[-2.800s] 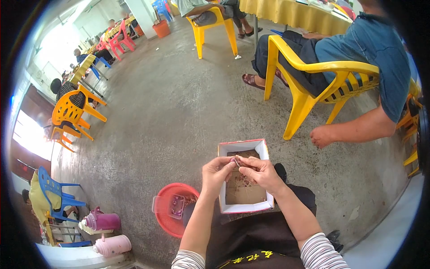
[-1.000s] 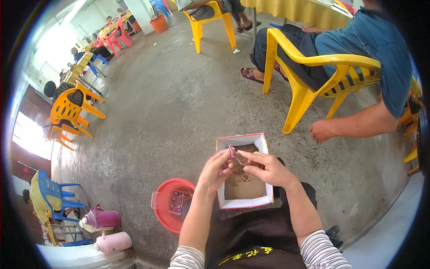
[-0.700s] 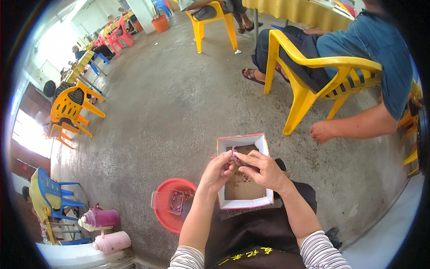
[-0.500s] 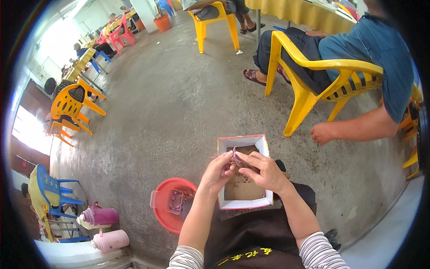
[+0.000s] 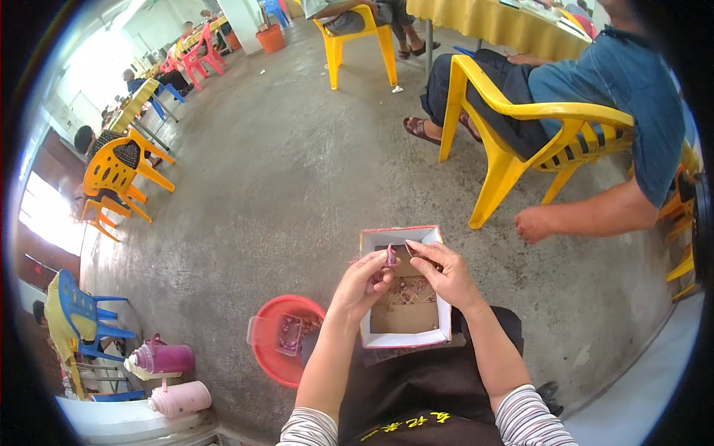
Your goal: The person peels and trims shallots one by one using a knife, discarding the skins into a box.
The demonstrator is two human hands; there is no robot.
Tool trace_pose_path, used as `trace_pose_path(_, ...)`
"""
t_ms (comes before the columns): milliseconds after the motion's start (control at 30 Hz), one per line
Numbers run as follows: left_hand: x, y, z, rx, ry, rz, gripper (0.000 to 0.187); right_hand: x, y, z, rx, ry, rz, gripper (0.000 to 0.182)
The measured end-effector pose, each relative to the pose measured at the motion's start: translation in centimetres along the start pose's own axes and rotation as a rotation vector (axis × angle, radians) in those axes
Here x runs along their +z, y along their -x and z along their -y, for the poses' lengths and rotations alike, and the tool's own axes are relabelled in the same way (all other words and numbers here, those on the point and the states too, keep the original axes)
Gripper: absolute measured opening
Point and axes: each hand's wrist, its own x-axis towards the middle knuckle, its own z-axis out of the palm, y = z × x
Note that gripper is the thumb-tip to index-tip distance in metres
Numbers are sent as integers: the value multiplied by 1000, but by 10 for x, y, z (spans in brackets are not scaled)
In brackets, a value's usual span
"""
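Observation:
My left hand (image 5: 363,281) pinches a small purple shallot (image 5: 391,256) between thumb and fingertips, above a white-walled cardboard box (image 5: 406,341). Just right of it, my right hand (image 5: 445,276) grips a small thin blade (image 5: 411,250), mostly hidden by the fingers. Brown and reddish peelings (image 5: 407,291) lie on the bottom of the box. To the left, a red plastic basket (image 5: 277,369) stands on the floor with a clear container (image 5: 288,333) of purple pieces in it, and more pieces beside the container.
A person in a blue shirt (image 5: 610,78) sits on a yellow chair (image 5: 497,175) at the right, one arm hanging down. Two pink flasks (image 5: 181,399) stand at the lower left. Further off are an orange chair (image 5: 113,172), a blue chair (image 5: 74,312) and tables with seated people.
My right hand has drawn slightly right, away from the shallot, and a gap now shows between the hands. More of the peelings in the box can be seen.

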Motion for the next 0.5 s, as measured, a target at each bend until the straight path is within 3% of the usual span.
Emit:
trace_pose_path(167, 0, -1, 0, 17, 32, -32, 24, 0, 4, 9, 107, -150, 220, 43)
trace_pose_path(267, 2, -1, 0, 12, 73, -40, 26, 2, 3, 17, -38, 53, 196, 45)
trace_pose_path(500, -2, -2, 4, -13, 121, -17, 20, 6, 4, 14, -81, 121, 194, 45)
